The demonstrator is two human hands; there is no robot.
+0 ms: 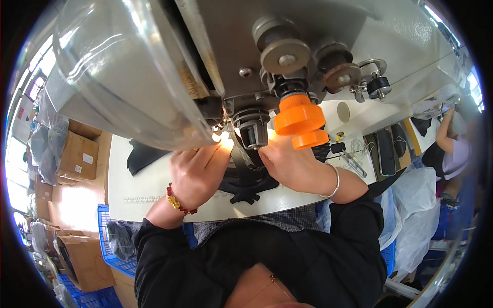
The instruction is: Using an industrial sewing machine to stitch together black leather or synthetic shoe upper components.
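Under the head of a sewing machine (251, 128), my two hands work at a black fabric piece (246, 182). The fabric lies between them on the white table, its near end split into short finger-like tabs. My left hand (197, 167), with a red-and-gold beaded bracelet, is left of the needle area, fingers bent and pressed together at the cloth. My right hand (290, 164), with a silver bangle, closes on the fabric from the right. The machine hides part of the fingertips, and bright lamp light washes out the left ones.
A clear plastic shield (128, 77) and orange knobs (299, 119) hang over the hands. Another black cloth piece (146, 155) lies left on the white table (120, 179). Blue baskets (105, 233), cardboard boxes (79, 154) and plastic bags (411, 210) stand around; another person (454, 149) sits far right.
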